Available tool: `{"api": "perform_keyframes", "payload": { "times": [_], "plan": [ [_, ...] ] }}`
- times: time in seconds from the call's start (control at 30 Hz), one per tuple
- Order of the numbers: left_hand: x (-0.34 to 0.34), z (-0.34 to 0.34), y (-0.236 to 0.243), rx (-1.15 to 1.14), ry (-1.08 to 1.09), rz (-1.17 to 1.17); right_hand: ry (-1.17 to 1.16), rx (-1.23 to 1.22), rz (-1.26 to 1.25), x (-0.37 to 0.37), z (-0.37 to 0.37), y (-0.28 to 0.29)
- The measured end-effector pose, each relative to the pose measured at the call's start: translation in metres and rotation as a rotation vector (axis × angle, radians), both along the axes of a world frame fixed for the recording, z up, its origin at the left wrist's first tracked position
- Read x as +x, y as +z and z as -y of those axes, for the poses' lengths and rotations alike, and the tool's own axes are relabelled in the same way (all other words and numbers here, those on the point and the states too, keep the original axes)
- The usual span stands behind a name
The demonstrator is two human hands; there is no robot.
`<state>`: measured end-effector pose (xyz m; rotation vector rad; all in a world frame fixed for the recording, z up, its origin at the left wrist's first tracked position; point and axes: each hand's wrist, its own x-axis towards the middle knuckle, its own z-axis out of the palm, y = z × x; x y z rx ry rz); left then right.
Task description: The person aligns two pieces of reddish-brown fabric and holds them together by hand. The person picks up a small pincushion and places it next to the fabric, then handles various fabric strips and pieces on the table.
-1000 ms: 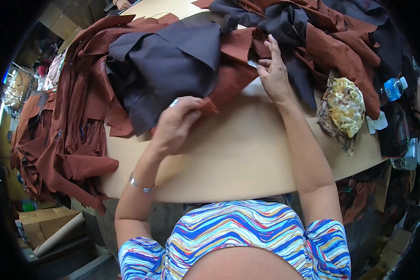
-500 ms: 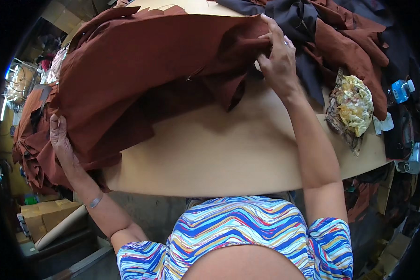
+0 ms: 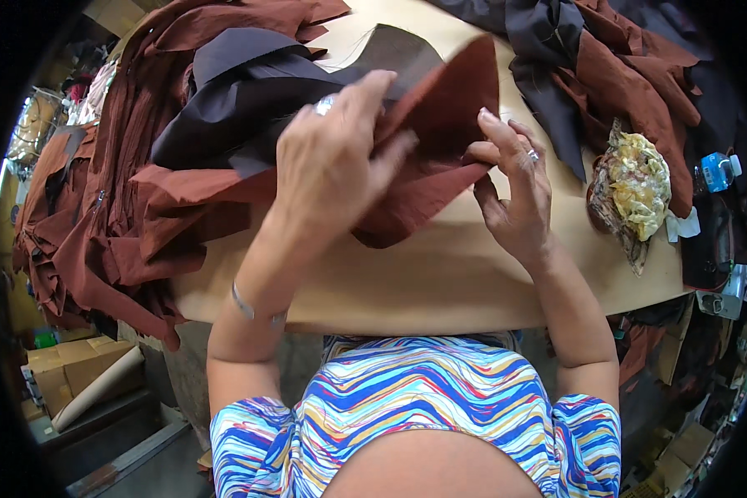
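My left hand [image 3: 328, 162], blurred, is raised over dark fabric [image 3: 241, 91] and beside a rust-brown piece [image 3: 440, 108], its thumb and forefinger apart. That piece stands folded up at one corner, and my right hand [image 3: 510, 183] has its bent fingers on the right edge, gripping it. Long rust strips [image 3: 83, 232] are heaped on the left of the tan table [image 3: 456, 290] and hang over its front edge.
Dark and rust cloth [image 3: 614, 83] covers the back right. Below it lie a crumpled cream-and-brown bundle [image 3: 639, 183], a blue-labelled bottle [image 3: 718, 173] and a black item [image 3: 710, 241]. Cardboard boxes [image 3: 79, 373] and a roll [image 3: 100, 388] stand at lower left.
The large rust sheet that both hands held spread out half a second ago is now bunched, showing dark cloth again. My left hand has moved from the far left to the centre.
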<state>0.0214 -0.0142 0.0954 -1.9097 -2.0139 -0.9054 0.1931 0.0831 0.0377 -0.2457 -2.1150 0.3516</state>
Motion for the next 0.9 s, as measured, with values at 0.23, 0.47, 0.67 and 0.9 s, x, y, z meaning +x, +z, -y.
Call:
{"api": "perform_keyframes", "payload": {
  "times": [0.23, 0.47, 0.67, 0.9],
  "plan": [
    [-0.041, -0.029, 0.01, -0.01, -0.236, 0.657, 0.513, 0.063, 0.12, -0.034, 0.051, 0.02],
    [-0.008, 0.037, 0.04, 0.133, -0.309, 0.787, 0.268, -0.067, 0.488, -0.114, -0.003, -0.016],
    [-0.02, 0.057, -0.034, -0.208, -0.442, 0.278, 0.047, 0.022, 0.396, -0.086, -0.049, -0.043],
    [0.001, 0.063, -0.073, -0.332, -0.474, 0.228, 0.159, -0.261, 0.607, -0.001, -0.028, -0.002]
  ]
}}
